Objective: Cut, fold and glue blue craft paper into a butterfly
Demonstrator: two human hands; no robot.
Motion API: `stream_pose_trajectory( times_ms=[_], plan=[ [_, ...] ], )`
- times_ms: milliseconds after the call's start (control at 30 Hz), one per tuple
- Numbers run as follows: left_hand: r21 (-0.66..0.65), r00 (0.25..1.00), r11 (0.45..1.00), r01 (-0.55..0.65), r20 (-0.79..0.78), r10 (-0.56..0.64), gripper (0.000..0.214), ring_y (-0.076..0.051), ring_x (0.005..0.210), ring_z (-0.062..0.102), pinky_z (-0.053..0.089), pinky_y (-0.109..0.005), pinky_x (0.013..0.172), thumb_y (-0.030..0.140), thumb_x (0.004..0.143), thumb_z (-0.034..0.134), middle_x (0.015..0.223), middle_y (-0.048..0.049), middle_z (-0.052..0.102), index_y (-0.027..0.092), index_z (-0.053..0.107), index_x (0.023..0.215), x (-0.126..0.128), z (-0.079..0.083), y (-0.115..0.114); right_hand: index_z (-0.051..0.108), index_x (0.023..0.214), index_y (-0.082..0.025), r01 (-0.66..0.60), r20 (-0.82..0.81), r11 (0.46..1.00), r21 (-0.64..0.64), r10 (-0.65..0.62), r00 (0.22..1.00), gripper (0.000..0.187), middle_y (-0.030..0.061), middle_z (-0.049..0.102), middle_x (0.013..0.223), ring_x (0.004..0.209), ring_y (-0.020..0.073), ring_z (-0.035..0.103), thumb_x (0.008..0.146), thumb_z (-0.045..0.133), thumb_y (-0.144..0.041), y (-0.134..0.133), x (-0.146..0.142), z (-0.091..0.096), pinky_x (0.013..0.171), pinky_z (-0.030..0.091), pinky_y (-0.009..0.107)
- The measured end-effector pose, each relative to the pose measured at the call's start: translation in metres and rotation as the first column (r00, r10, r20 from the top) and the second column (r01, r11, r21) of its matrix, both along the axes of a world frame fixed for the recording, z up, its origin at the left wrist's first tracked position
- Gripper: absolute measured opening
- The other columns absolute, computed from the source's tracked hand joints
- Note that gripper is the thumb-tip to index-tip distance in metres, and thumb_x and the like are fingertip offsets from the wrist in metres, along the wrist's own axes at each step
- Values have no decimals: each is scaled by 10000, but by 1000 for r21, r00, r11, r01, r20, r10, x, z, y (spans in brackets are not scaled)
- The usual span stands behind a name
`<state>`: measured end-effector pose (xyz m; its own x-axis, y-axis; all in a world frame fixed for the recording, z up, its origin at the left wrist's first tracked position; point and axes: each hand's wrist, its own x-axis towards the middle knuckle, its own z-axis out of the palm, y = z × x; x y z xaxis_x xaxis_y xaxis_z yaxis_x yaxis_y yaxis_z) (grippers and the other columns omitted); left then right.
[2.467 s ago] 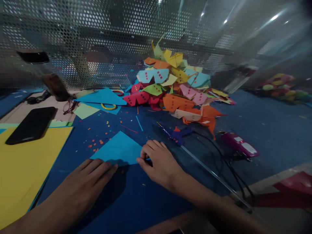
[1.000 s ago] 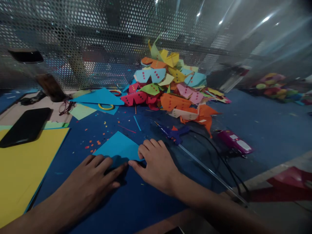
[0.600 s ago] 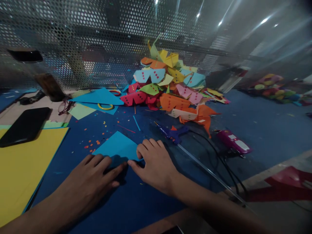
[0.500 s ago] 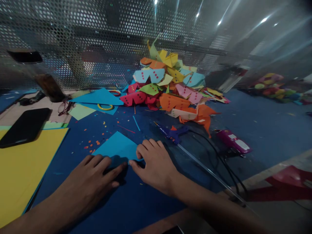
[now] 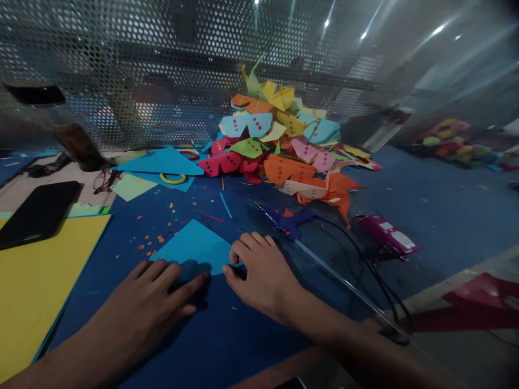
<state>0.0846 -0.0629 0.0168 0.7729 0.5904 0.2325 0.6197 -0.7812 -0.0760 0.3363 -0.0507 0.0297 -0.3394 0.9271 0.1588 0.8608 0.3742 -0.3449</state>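
Note:
A light blue folded paper triangle [image 5: 193,246] lies on the dark blue table sheet [image 5: 227,346] in front of me. My left hand [image 5: 150,297] rests flat on its near left edge, fingers stretched out. My right hand [image 5: 261,270] has curled fingers and pinches the triangle's right corner between thumb and forefinger. A blue glue gun [image 5: 286,221] lies just beyond my right hand.
A heap of coloured folded paper butterflies [image 5: 284,146] stands at the back by a perforated metal screen [image 5: 121,65]. Yellow sheets [image 5: 32,270] and a black phone [image 5: 36,213] lie left. A purple device [image 5: 387,235] with cables lies right. Scissors with yellow handles [image 5: 172,178], blue paper.
My left hand has slid right along the triangle's near edge toward my right hand. My right hand keeps its pinch on the right corner. The view has shifted slightly.

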Motion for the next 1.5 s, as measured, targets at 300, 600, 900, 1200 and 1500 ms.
stream_pose_trajectory(
  times_ms=[300,600,900,1200,1500],
  plan=[
    [8,999,1000,3,52,-4,331,-230,777,539,364,-372,719,330,1061,476,899,-45,645,310,630,1354,-2,-3,0,576,835,-212,42,32,998,-53,-40,999,102,10,641,929,916,212,546,883,665,-227,-1,5,5,803,317,378],
    [5,997,1000,7,83,-8,319,-231,790,543,364,-377,746,307,1072,447,921,-43,655,304,640,1326,-2,-3,0,580,828,-208,52,33,997,-48,-51,998,83,17,646,931,892,210,542,898,625,-207,-3,9,5,802,315,378],
    [6,996,1000,-8,89,7,323,-218,814,553,375,-358,753,293,1032,527,949,-32,664,332,636,1333,-3,-4,-1,567,815,-208,71,19,997,-20,-71,997,96,11,640,906,869,199,544,877,636,-185,-3,12,2,802,324,366],
    [16,995,1000,14,97,-16,327,-229,780,550,370,-370,735,280,1061,460,926,-42,665,297,636,1336,-2,-3,0,546,794,-207,60,-7,998,11,-60,998,113,18,635,872,833,198,532,879,606,-165,-4,16,3,776,321,356],
    [4,993,1000,17,117,-17,344,-233,802,558,358,-371,736,257,1072,429,939,-37,672,300,625,1351,-1,1,-1,554,790,-199,70,-6,998,-4,-70,998,116,19,632,875,819,192,530,879,605,-145,-6,18,5,771,323,351]
  ],
)
